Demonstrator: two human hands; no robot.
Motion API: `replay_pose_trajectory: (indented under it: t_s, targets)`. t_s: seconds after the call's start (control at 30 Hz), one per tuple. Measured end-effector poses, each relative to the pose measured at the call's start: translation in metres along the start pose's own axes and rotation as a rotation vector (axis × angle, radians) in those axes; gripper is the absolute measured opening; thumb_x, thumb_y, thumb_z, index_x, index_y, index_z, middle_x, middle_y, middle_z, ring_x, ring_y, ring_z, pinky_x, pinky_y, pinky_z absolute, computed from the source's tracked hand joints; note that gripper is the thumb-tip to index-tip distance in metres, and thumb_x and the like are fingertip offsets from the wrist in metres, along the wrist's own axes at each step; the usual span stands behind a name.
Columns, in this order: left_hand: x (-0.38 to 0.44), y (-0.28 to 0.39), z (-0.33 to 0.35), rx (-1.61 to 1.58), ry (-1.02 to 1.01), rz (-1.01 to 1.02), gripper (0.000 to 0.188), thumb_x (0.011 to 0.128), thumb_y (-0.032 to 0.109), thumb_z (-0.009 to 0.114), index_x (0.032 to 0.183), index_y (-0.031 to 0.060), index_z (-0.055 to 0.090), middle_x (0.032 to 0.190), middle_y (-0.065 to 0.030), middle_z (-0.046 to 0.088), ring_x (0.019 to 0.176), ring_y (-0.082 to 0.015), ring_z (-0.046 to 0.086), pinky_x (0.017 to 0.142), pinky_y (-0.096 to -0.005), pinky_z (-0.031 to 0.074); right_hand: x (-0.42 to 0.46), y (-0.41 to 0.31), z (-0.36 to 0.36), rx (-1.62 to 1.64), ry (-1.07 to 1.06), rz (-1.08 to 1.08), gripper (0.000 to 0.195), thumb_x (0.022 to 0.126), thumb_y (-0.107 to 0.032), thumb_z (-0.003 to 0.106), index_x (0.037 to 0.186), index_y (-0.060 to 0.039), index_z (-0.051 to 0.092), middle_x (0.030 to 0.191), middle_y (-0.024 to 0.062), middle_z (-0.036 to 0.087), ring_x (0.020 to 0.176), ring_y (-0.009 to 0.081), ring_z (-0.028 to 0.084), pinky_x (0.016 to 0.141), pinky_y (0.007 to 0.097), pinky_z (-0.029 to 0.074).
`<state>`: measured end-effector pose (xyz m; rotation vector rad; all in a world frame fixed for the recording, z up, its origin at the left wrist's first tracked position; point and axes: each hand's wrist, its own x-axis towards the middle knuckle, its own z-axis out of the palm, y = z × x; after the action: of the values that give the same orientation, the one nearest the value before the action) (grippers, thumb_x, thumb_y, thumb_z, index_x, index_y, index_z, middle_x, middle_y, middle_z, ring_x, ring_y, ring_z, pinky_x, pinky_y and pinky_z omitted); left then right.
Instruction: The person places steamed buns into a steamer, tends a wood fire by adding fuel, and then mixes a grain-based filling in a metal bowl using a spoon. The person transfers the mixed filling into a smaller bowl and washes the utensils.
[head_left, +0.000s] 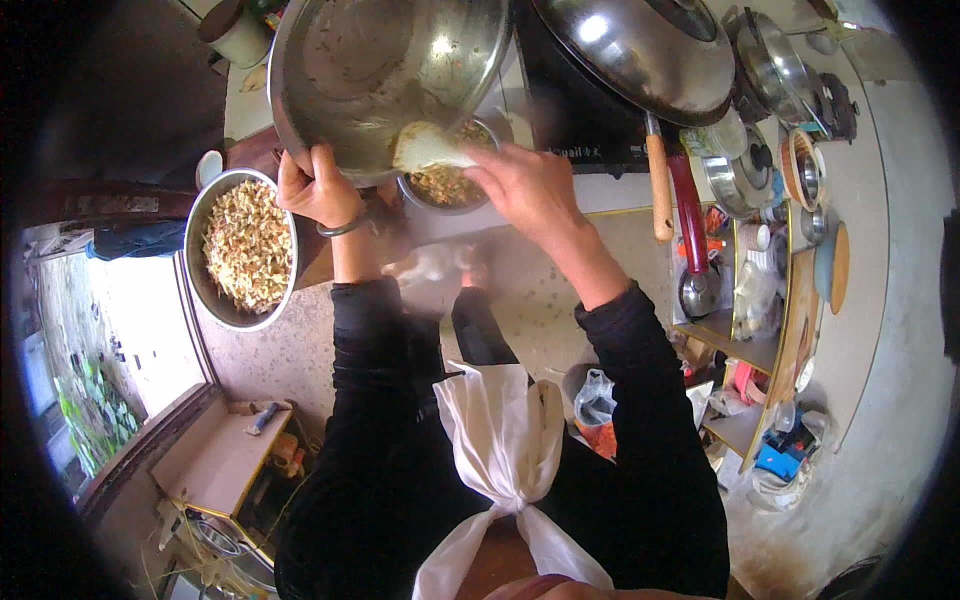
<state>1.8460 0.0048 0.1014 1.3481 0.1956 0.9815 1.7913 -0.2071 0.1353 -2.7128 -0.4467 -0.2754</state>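
My left hand (319, 187) grips the near rim of a large stainless steel basin (375, 67), which is tilted so its smeared inside shows. In my right hand (525, 187) is a whitish scraper or flat spoon (431, 150), its blade against the basin's lower edge. Partly hidden beneath the basin and scraper, a smaller metal bowl (421, 204) holds a chopped, mixed food (450, 184). Left of my left hand stands another metal bowl (214, 300), heaped with pale chopped pieces (251, 244).
A wok with a domed lid (637, 52) sits on the black stove at upper right; its wooden handle (660, 187) juts toward me. Pots (772, 67) and bowls (802, 169) line the right counter above cluttered shelves (750, 345). A low cabinet (225, 457) stands at lower left.
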Motion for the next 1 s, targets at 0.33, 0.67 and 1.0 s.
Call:
replay_pose_trajectory:
  t_s: [0.33,0.67,1.0]
  targets:
    - [0.003,-0.006,-0.008,0.024,-0.001,0.012,0.008,0.073,-0.001,0.059,0.078,-0.0037,0.064,0.063,0.0056,0.054,0.058,-0.0028,0.04,0.056,-0.0187,0.033,-0.004,0.008,-0.008,0.009,-0.026,0.102,0.023,0.085,-0.03,0.061,0.106,-0.0219,0.068,0.072,0.0084,0.064,0.062,0.0297,0.062,0.053,0.0407,0.048]
    - [0.004,-0.011,-0.012,0.021,0.016,-0.054,0.01,0.073,0.001,0.06,0.08,-0.0037,0.065,0.074,-0.0005,0.062,0.067,-0.0076,0.05,0.066,-0.0223,0.042,-0.04,0.018,0.002,0.067,-0.008,0.166,0.024,0.085,-0.03,0.061,0.102,-0.0142,0.069,0.069,0.0133,0.064,0.062,0.0333,0.062,0.055,0.0421,0.048]
    - [0.004,-0.011,-0.006,-0.079,0.134,-0.107,0.016,0.072,0.0,0.059,0.058,0.0026,0.05,0.06,0.0052,0.049,0.058,-0.0045,0.038,0.058,-0.0195,0.033,-0.047,0.028,0.04,0.368,0.187,0.447,0.028,0.087,-0.028,0.063,0.105,-0.0072,0.068,0.088,0.0175,0.067,0.077,0.0316,0.066,0.064,0.0333,0.05]
